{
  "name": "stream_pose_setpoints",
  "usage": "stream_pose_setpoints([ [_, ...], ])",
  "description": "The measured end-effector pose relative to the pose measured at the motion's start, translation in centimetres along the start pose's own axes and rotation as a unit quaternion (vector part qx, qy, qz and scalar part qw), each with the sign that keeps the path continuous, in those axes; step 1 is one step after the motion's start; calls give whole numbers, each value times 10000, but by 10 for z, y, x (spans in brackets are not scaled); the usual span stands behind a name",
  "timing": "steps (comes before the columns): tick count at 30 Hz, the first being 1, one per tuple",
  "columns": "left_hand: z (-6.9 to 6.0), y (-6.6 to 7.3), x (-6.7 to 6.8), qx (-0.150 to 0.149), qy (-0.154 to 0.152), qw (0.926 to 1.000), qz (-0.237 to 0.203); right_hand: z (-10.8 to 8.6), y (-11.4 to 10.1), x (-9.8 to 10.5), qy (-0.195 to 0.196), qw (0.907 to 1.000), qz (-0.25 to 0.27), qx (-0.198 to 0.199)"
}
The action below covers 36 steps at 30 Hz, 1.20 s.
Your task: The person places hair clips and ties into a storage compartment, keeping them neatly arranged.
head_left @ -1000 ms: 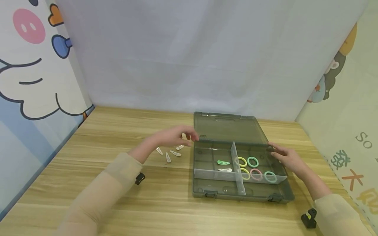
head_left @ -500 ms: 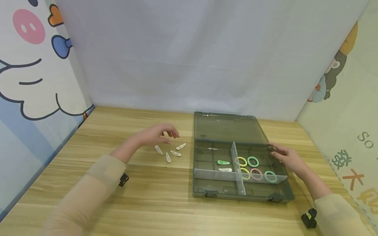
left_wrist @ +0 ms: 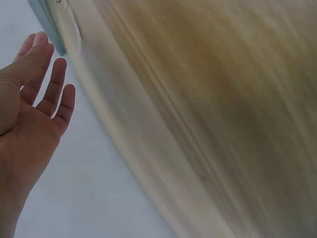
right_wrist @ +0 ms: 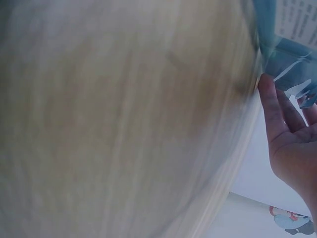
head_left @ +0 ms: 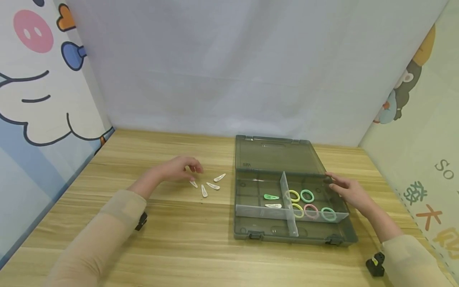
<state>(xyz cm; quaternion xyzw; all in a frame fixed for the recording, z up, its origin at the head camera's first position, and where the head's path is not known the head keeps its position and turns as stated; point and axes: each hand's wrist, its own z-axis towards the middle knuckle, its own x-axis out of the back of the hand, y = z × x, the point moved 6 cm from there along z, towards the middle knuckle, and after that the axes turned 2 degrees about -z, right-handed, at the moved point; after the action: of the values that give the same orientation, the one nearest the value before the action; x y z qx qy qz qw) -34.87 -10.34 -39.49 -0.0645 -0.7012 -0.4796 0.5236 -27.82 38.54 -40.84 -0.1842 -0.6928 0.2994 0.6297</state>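
Note:
In the head view my left hand [head_left: 179,168] hovers low over the table with fingers loosely bent and nothing held; one white snap hair clip [head_left: 194,183] lies partly hidden beneath it. Several white snap clips [head_left: 204,191] are scattered just to its right. The left wrist view shows the same hand's fingers [left_wrist: 52,94] spread and relaxed. At the right side of a grey see-through divided box [head_left: 258,235], my right hand [head_left: 349,195] rests with its fingertips on the rim near the hinge. Its fingers [right_wrist: 271,104] look fairly straight in the right wrist view.
The box lid [head_left: 279,155] lies back towards the wall. One compartment holds a green clip [head_left: 271,197] and a white clip [head_left: 273,206]; several coloured hair ties [head_left: 307,196] lie right of the divider [head_left: 289,207]. A white cloth wall [head_left: 215,79] stands behind the table.
My left hand has moved left from the box's left edge to the loose clips and come down over the leftmost one. My right hand has stayed at the box.

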Motion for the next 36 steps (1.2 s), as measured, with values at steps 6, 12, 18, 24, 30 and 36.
stream_pose_setpoints([
  [6, -3, -19, -6, 392, -177, 9989, -189, -1, -1, 1, -25, 10000, 40, 12],
  [12, -4, -23, -7, 421, -222, 9979, -431, -2, -2, 1, -21, 10000, -10, -22],
  [18, -2, -22, -9, 386, -242, 9975, -541, -3, -1, 1, -39, 10000, 8, -59],
  [24, -1, -24, -10, 542, -243, 9968, -536, -3, -2, 1, -27, 10000, 21, -27],
  [30, -1, -25, -12, 485, -291, 9977, -370, -4, -3, 1, -28, 10000, 23, -49],
  [36, -2, -28, -11, 496, -320, 9979, -277, -5, -5, 2, -15, 10000, 3, -48],
])
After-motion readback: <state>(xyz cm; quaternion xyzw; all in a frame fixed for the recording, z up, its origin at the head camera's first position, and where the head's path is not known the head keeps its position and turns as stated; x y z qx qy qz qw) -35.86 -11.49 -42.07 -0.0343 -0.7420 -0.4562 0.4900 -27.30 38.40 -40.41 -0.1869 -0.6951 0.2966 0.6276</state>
